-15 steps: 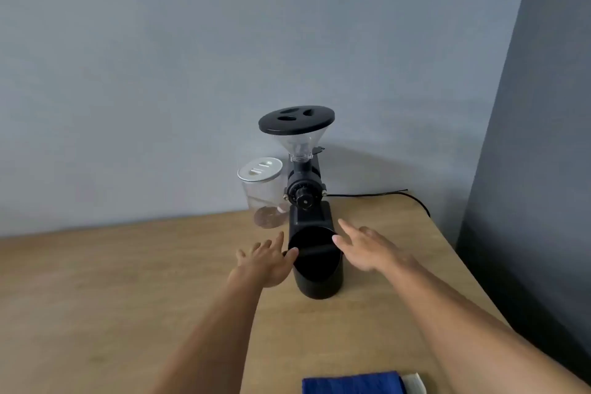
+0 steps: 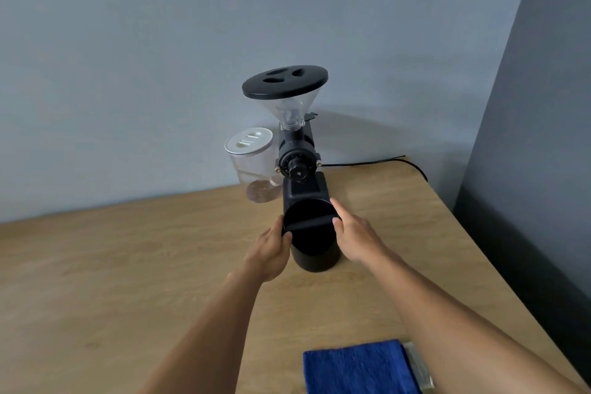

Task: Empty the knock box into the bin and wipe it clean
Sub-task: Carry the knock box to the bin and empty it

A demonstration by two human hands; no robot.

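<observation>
The black round knock box [image 2: 311, 240] with a bar across its mouth stands on the wooden table [image 2: 128, 265], just in front of a coffee grinder. My left hand [image 2: 271, 249] clasps its left side, thumb on the rim. My right hand [image 2: 355, 233] presses against its right side, fingers on the rim. A folded blue cloth [image 2: 356, 368] lies at the near edge of the table, under my right forearm. The inside of the box is too dark to read. No bin is in view.
A black coffee grinder [image 2: 295, 150] with a clear hopper and black lid stands right behind the knock box. A clear jar [image 2: 254, 166] with a white lid sits to its left. A black cable [image 2: 383, 161] runs right. The table's edge [image 2: 499, 259] drops off at the right, by a dark wall.
Both hands have closed in from just beside the knock box onto its two sides. The view has dipped, showing more of the blue cloth.
</observation>
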